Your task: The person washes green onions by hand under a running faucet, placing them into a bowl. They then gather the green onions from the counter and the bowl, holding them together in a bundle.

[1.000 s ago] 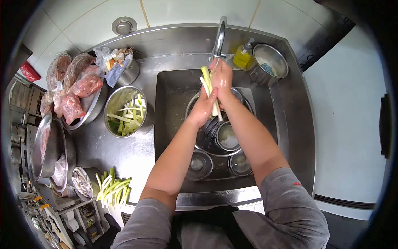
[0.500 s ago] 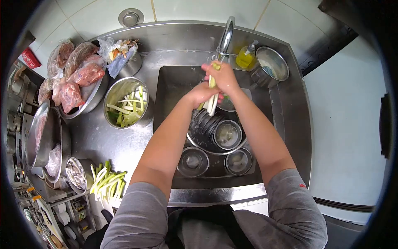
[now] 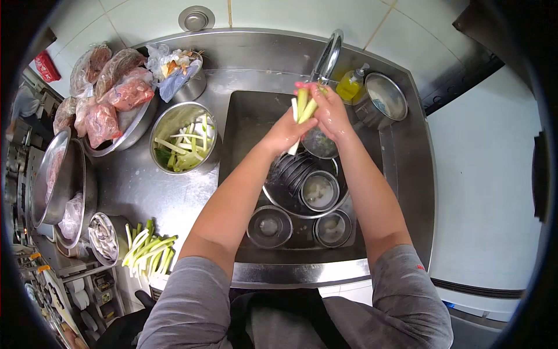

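Observation:
Under the faucet (image 3: 330, 53), my two hands meet around a few pale green onion stalks (image 3: 304, 106). My left hand (image 3: 286, 131) grips their lower part from the left, with its fingers partly hidden behind them. Curled around the upper ends from the right is my right hand (image 3: 332, 115), wet and closed. One white stalk end points down below my left hand. Beneath my hands, the sink (image 3: 239, 116) holds a large metal bowl (image 3: 273, 198) with dark dishes and a small cup (image 3: 319, 191) in it.
To the left stand a metal pot (image 3: 156, 157) of cut stalks and a basin (image 3: 135, 131) of bagged meat. More green onions (image 3: 150, 250) lie at the counter's front edge. A yellow soap bottle (image 3: 349, 86) and a metal container (image 3: 372, 110) stand behind the sink, right.
The stalks have turned in my hands: their upper ends now fan out above my left hand, and fewer ends hang below. My right hand has shifted slightly right and down.

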Tool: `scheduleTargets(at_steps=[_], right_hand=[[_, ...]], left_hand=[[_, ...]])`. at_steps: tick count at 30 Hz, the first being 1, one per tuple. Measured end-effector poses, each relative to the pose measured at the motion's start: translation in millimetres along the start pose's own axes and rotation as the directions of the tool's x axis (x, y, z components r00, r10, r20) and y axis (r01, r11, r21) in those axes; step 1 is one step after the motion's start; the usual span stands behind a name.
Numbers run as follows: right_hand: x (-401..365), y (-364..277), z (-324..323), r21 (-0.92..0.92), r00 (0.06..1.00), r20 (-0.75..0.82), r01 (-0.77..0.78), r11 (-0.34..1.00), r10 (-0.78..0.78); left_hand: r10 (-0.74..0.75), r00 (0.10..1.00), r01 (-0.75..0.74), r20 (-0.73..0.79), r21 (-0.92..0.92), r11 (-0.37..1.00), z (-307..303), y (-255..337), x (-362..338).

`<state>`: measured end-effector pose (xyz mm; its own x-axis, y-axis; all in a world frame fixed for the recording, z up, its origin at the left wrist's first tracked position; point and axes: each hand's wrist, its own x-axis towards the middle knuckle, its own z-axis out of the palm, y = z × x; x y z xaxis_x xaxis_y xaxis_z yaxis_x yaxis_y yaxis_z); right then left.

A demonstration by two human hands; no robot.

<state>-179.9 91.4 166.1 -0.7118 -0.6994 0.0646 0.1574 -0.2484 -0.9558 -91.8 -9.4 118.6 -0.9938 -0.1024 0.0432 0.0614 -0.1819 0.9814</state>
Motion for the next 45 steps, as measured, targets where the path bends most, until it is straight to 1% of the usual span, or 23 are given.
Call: scheduleTargets(at_steps=[4,5,9,11,13,16,19,21,24,27,28,30,32,33,35,36,37,39,40,41,43,44,45], right_hand=[[10.1,-4.4,-12.3,0.0,0.995,-0.074,0.062,0.998,-0.062],[10.4,-4.5,-13.9,-0.001,0.995,-0.075,0.063,0.998,-0.063],[13.5,6.3,-22.8,0.044,0.999,-0.018,0.049,0.998,-0.048],[11.8,13.6,-20.3,0.157,0.996,-0.094,0.01,0.988,0.005],[11.8,14.9,-18.3,0.17,0.998,-0.055,0.014,0.985,-0.005],[8.4,11.0,-15.7,0.195,0.998,-0.058,0.021,0.981,-0.01],[8.5,7.0,-14.3,0.183,0.997,-0.069,0.038,0.982,-0.025],[7.8,9.4,-14.3,0.144,1.0,-0.019,-0.011,0.989,0.014],[4.1,10.6,-14.1,0.079,1.0,-0.015,0.015,0.997,-0.014],[-0.9,5.1,-12.1,0.008,0.998,-0.059,-0.016,1.0,0.017],[-3.6,1.8,-10.9,-0.107,0.993,-0.094,-0.079,0.991,0.069],[-3.1,4.5,-12.8,-0.216,0.984,-0.136,-0.142,0.966,0.114],[2.6,17.8,-18.5,-0.329,0.987,-0.053,0.125,0.936,-0.151],[4.6,18.9,-16.9,-0.327,0.987,-0.056,0.125,0.937,-0.151],[8.2,20.2,-13.0,0.072,0.928,-0.259,0.294,0.953,-0.267],[10.5,17.6,-19.8,0.073,0.928,-0.261,0.294,0.953,-0.266],[13.1,12.2,-30.6,0.085,0.882,-0.379,0.335,0.938,-0.281],[12.3,10.7,-39.0,0.089,0.819,-0.496,0.38,0.921,-0.289],[7.7,10.9,-38.5,-0.196,0.885,-0.419,0.129,0.972,-0.202],[3.6,10.9,-38.3,-0.475,0.924,-0.374,-0.116,0.873,-0.081],[-0.8,36.2,-37.9,-0.515,0.918,-0.363,-0.343,0.786,0.163],[-1.9,48.4,-41.3,-0.543,0.935,-0.338,-0.289,0.788,0.11],[-3.9,47.8,-35.9,-0.571,0.95,-0.307,-0.233,0.787,0.059]], left_hand=[[-0.18,0.964,0.127,-0.195,-0.255,0.959,-13.1,-10.0,-7.0],[-0.157,0.964,0.074,-0.216,-0.347,0.935,-18.4,-15.4,-6.6],[-0.172,0.953,0.13,-0.248,-0.178,0.975,-20.1,-8.6,-8.5],[-0.115,0.943,0.102,-0.312,-0.059,0.993,-6.2,6.5,-9.4],[-0.198,0.91,0.201,-0.364,-0.029,0.979,-6.9,-1.9,0.1],[-0.277,0.899,0.219,-0.339,-0.199,0.955,-21.3,-22.6,4.5],[-0.306,0.928,0.277,-0.215,-0.155,0.948,-24.2,-21.3,-4.6],[-0.295,0.935,0.273,-0.196,-0.132,0.953,-18.2,-24.0,-4.5],[-0.285,0.912,0.171,-0.296,-0.358,0.918,-17.4,-32.7,0.2],[-0.36,0.815,0.273,-0.453,-0.247,0.93,-29.6,-38.4,-1.5],[-0.357,0.778,0.289,-0.517,-0.209,0.934,-32.7,-44.0,-1.6],[-0.388,0.725,0.292,-0.57,-0.255,0.922,-37.9,-53.8,-0.9],[-0.429,0.644,0.355,-0.634,-0.25,0.901,-44.5,-62.6,-0.9],[-0.43,0.644,0.357,-0.633,-0.248,0.9,-46.5,-67.1,-1.9],[-0.306,0.559,0.318,-0.77,-0.142,0.937,-53.3,-88.7,-2.8],[-0.27,0.556,0.321,-0.786,-0.096,0.942,-63.6,-104.8,-4.7],[-0.269,0.557,0.322,-0.786,-0.094,0.942,-60.0,-96.5,-8.5],[-0.224,0.766,0.372,-0.602,0.131,0.919,-51.4,-74.2,-17.3],[-0.295,0.85,0.346,-0.437,0.04,0.937,-41.7,-60.5,-17.0],[-0.25,0.88,0.332,-0.404,0.146,0.932,-26.5,-40.5,-17.8],[-0.308,0.909,0.377,-0.281,0.24,0.894,-23.3,-36.7,-4.7],[-0.305,0.911,0.373,-0.276,0.243,0.895,-22.3,-33.7,-0.8],[-0.273,0.936,0.343,-0.221,0.406,0.847,-21.8,-27.7,1.8]])
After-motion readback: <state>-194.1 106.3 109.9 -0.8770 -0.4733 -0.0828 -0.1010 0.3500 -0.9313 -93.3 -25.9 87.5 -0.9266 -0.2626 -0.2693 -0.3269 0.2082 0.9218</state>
